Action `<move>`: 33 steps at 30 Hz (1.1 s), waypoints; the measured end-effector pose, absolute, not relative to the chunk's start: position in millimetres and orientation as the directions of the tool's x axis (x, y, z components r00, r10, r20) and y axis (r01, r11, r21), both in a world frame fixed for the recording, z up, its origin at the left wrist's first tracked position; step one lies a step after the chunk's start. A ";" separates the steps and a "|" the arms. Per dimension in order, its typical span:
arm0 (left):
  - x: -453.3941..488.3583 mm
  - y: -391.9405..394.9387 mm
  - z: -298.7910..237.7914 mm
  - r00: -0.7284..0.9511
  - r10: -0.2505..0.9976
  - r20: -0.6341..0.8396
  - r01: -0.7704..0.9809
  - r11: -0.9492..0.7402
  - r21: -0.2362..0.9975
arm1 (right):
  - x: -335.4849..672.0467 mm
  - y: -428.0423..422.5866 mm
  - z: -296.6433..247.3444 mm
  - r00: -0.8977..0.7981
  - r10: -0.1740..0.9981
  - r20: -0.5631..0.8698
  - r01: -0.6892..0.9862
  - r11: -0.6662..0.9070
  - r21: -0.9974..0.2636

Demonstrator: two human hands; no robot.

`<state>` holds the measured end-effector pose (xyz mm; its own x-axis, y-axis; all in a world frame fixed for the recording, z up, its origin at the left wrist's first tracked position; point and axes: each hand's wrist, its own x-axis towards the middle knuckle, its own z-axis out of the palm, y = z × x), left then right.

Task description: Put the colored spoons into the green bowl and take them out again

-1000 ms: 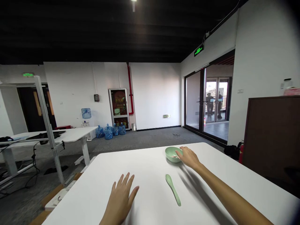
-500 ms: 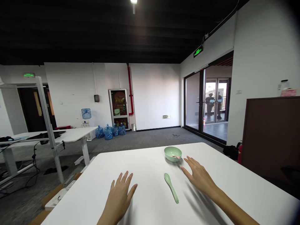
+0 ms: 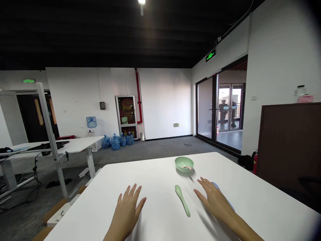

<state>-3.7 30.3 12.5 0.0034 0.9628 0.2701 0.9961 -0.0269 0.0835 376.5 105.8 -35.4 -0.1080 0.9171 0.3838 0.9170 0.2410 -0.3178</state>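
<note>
My left hand (image 3: 127, 210) is over the left part of the white table (image 3: 155, 187), its fingers spread and nothing in it. To the right, my right hand (image 3: 213, 197) hovers palm down with its fingers apart, also holding nothing. A blue utensil (image 3: 230, 204), partly hidden behind my right hand and wrist, lies on the table. Between the hands lies a green spoon (image 3: 183, 201), bowl end pointing away from me. Beyond it stands a green bowl (image 3: 184, 165) with a small pink utensil (image 3: 187, 167) inside; that utensil's full shape does not show.
A second white desk (image 3: 85, 144) with cables and a metal post (image 3: 51, 130) stands at the left. Several blue water jugs (image 3: 115, 142) are on the floor by the far wall. A dark brown cabinet (image 3: 291, 140) is at the right, near a glass door (image 3: 205, 110).
My right hand has drawn back from beside the bowl, toward me, and the blue utensil now shows beyond it. My left hand stays nearly in place. The view has shifted slightly.
</note>
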 end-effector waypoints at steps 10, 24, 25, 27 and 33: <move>-3.9 31.0 11.2 0.009 0.957 0.289 0.995 -0.036 0.088 | 373.7 105.6 -34.4 -0.119 0.919 0.376 0.916 0.248 -0.316; -2.9 33.2 9.0 0.025 0.956 0.294 0.993 -0.058 0.106 | 357.7 169.8 27.4 -0.101 0.927 0.361 0.943 0.205 -0.261; -2.8 33.9 8.9 0.026 0.956 0.291 0.993 -0.059 0.104 | 354.7 180.8 33.7 -0.090 0.934 0.346 0.953 0.182 -0.244; -2.4 35.0 8.5 0.030 0.956 0.291 0.993 -0.061 0.100 | 348.3 203.5 43.3 -0.050 0.952 0.300 0.969 0.120 -0.218; -0.2 35.3 8.0 0.040 0.959 0.279 0.993 -0.070 0.098 | 335.8 262.5 46.9 0.046 0.990 0.134 0.968 -0.011 -0.252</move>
<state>-0.2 35.3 8.0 0.0404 0.9593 0.2793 0.9928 -0.0702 0.0975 335.8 262.5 46.9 0.0460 0.9900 0.1336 0.9676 -0.0109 -0.2524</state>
